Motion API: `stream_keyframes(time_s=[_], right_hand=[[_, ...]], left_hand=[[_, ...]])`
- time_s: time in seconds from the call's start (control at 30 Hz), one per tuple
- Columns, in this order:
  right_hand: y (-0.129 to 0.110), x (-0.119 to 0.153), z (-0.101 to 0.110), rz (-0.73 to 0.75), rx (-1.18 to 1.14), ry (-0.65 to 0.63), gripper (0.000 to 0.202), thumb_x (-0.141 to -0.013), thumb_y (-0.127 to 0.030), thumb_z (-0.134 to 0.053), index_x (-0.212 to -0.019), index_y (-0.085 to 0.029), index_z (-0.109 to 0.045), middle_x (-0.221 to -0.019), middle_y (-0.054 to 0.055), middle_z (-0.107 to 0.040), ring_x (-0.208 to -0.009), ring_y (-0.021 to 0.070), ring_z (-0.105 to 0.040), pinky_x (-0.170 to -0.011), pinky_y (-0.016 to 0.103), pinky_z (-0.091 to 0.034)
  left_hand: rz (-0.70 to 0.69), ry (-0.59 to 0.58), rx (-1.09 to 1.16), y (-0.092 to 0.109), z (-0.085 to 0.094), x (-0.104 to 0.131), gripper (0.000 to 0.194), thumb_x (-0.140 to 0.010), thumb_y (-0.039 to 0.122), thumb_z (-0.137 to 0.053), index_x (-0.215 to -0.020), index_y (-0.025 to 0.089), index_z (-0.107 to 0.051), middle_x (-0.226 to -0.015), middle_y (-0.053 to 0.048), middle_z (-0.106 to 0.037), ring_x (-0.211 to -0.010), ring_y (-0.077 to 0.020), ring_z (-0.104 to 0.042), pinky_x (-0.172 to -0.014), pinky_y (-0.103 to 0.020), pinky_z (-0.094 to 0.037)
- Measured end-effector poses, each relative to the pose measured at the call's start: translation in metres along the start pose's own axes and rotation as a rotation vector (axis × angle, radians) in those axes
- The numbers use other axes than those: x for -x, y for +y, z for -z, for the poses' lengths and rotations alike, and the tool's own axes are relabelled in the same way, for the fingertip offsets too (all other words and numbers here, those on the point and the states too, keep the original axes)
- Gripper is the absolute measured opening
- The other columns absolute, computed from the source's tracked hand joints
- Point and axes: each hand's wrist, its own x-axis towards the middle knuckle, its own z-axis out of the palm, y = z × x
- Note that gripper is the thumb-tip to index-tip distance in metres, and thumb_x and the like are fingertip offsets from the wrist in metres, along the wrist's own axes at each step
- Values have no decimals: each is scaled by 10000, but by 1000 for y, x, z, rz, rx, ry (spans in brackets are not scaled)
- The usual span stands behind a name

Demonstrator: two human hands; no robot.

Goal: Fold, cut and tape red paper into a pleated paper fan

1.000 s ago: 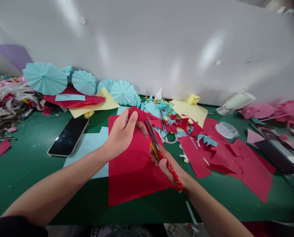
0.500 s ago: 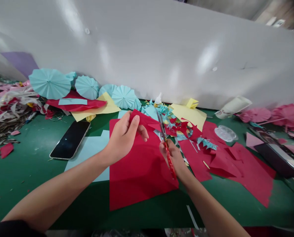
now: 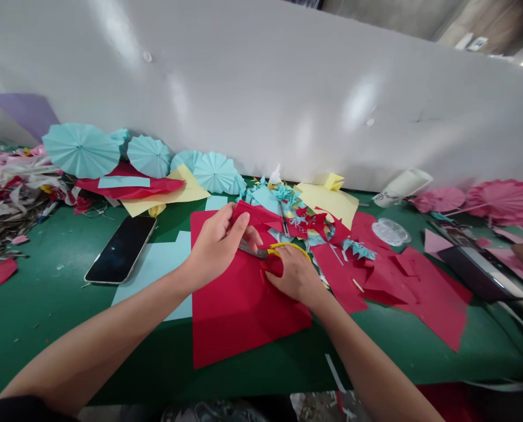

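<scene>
My left hand [image 3: 212, 243] pinches a folded piece of red paper [image 3: 261, 215] between thumb and fingers, above the table. My right hand [image 3: 298, 275] grips a pair of scissors [image 3: 261, 254] by its red and yellow handles. The blades point left, just below the folded paper, and their tips are hidden by my left fingers. Whether they touch the paper I cannot tell. Under both hands lies a large red sheet [image 3: 239, 322], partly over a light blue sheet [image 3: 156, 281].
A phone [image 3: 121, 250] lies left of my left hand. Pleated light blue paper rosettes [image 3: 82, 150] line the back by the white panel [image 3: 243, 88]. Paper scraps [image 3: 296, 220] and red sheets [image 3: 441, 299] spread to the right, near a clear plastic lid [image 3: 390, 232] and a cup [image 3: 402, 187].
My right hand has turned the scissors from pointing away, upright beside the folded paper, to pointing left below it. My left hand still holds the paper. The view has shifted slightly.
</scene>
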Motion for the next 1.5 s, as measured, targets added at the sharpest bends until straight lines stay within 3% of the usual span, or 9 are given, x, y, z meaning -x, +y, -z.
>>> stream_keyframes(time_s=[0.13,0.27,0.5,0.67,0.73,0.97,1.3,1.4,1.5], right_hand=[[8,-2,5,66,54,-52,450,-739,-435,-555,-1068,-129,-588,-1119,154,-593,-1075,335,-502,-896,512,-392],[19,-5,4,115,21,-66,502,-694,-430,-608,-1072,-102,-575,-1115,179,-586,-1057,323,-521,-876,467,-428],[36,-12,1,128,-23,214,473,-701,-416,-574,-1054,-101,-579,-1054,164,-614,-1005,283,-558,-894,422,-435],[38,-18,1,-66,-101,426,462,-654,-435,-579,-962,-92,-613,-942,155,-656,-896,274,-597,-824,397,-458],[37,-20,3,-154,-93,453,446,-658,-446,-566,-921,-90,-622,-893,154,-665,-848,268,-604,-791,381,-459],[34,-24,14,-336,131,282,325,-755,-452,-498,-705,-149,-607,-737,108,-653,-715,225,-592,-631,301,-400],[31,-44,15,-368,308,173,351,-805,-387,-501,-872,-72,-640,-876,182,-661,-851,267,-611,-703,317,-409],[31,-46,16,-368,313,163,352,-807,-390,-516,-877,-67,-638,-885,193,-653,-865,281,-605,-710,332,-420],[17,-39,17,-348,308,196,338,-822,-351,-510,-952,-57,-613,-971,222,-624,-977,309,-564,-763,365,-425]], left_hand=[[48,-31,-32,-7,4,2,165,-905,315,-387,-813,183,-420,-719,-16,-673,-635,-124,-629,-650,-271,-479],[63,-56,-97,-18,10,4,135,-887,318,-408,-859,185,-414,-745,-25,-681,-662,-140,-632,-699,-302,-468],[102,32,-124,-49,22,21,144,-879,336,-394,-855,196,-370,-724,-22,-666,-670,-155,-638,-734,-325,-457],[131,38,-198,-78,25,30,164,-876,341,-397,-942,194,-369,-715,-18,-669,-724,-168,-644,-745,-310,-449],[129,50,-198,-85,25,30,170,-876,349,-397,-950,198,-374,-729,-23,-676,-724,-166,-645,-750,-306,-451],[92,46,-207,-90,27,31,168,-882,352,-393,-951,200,-382,-735,-35,-681,-739,-173,-649,-755,-314,-455],[39,25,-251,-98,24,31,159,-871,353,-420,-797,215,-389,-720,-9,-672,-750,-164,-652,-740,-301,-466],[22,56,-266,-96,22,32,168,-872,358,-417,-791,213,-389,-749,-14,-657,-768,-164,-655,-700,-283,-483],[-5,109,-323,-92,20,34,162,-857,347,-440,-785,204,-411,-794,-36,-637,-777,-180,-645,-654,-285,-478]])
